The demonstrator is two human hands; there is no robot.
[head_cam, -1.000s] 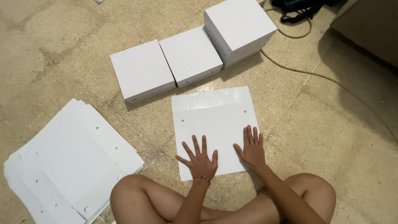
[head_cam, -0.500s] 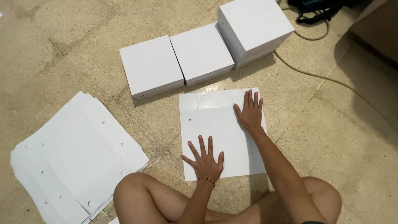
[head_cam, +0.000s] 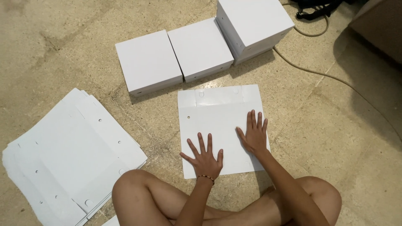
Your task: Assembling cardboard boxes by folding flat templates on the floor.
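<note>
A flat white cardboard box blank [head_cam: 213,115] lies on the stone floor in front of my crossed legs. My left hand [head_cam: 204,157] rests palm down on its near part, fingers spread. My right hand [head_cam: 253,134] presses flat on the blank's right side, fingers together and pointing away. Neither hand holds anything. The blank's far edge has a creased flap with small notches.
Three assembled white boxes [head_cam: 148,60] [head_cam: 200,48] [head_cam: 253,25] stand in a row beyond the blank. A stack of flat white blanks [head_cam: 67,155] with punched holes lies at left. A cable [head_cam: 331,77] runs across the floor at right.
My right hand slid up the blank toward its far edge, then came back toward me to the right side. My left hand stayed flat on the near part.
</note>
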